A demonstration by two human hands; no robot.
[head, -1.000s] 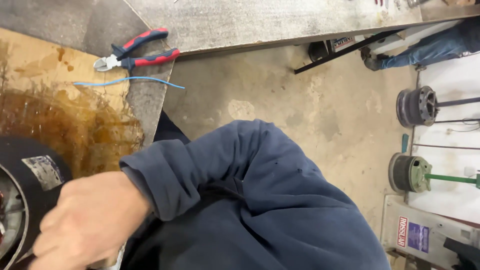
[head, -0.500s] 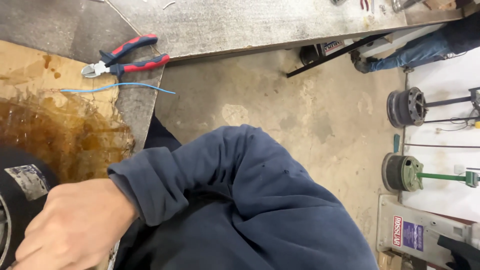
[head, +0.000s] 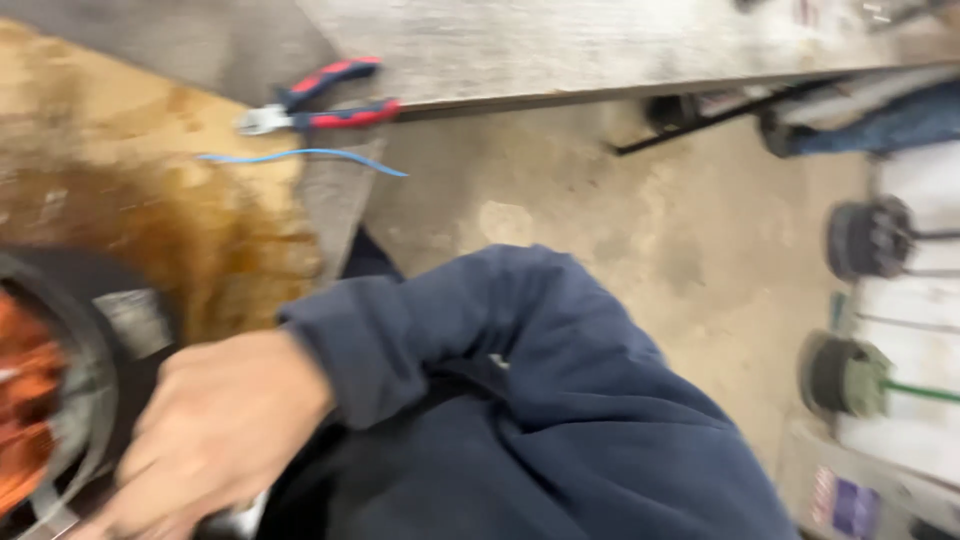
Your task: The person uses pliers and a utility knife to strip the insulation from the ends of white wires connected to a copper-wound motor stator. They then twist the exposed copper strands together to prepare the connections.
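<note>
Blurred view down over a workbench (head: 150, 215) and a concrete floor (head: 600, 260). At the bottom left, one hand (head: 215, 440) in a dark blue sleeve (head: 480, 400), which hand cannot be told, pressed against the side of a round black motor (head: 60, 380) with copper windings inside; fingers curled down around the motor's rim, grip too blurred to judge. Motor at the near left edge of the bench, partly cut off by the frame. Farther back, near the bench's right edge, red-and-black pliers (head: 315, 100) lying flat, well apart from the hand. Just nearer, a thin blue wire (head: 300, 158) trailing past that edge over the floor. Open stained wood between wire and motor. Bare floor to the right, up to wheels (head: 870, 240) at the far right
</note>
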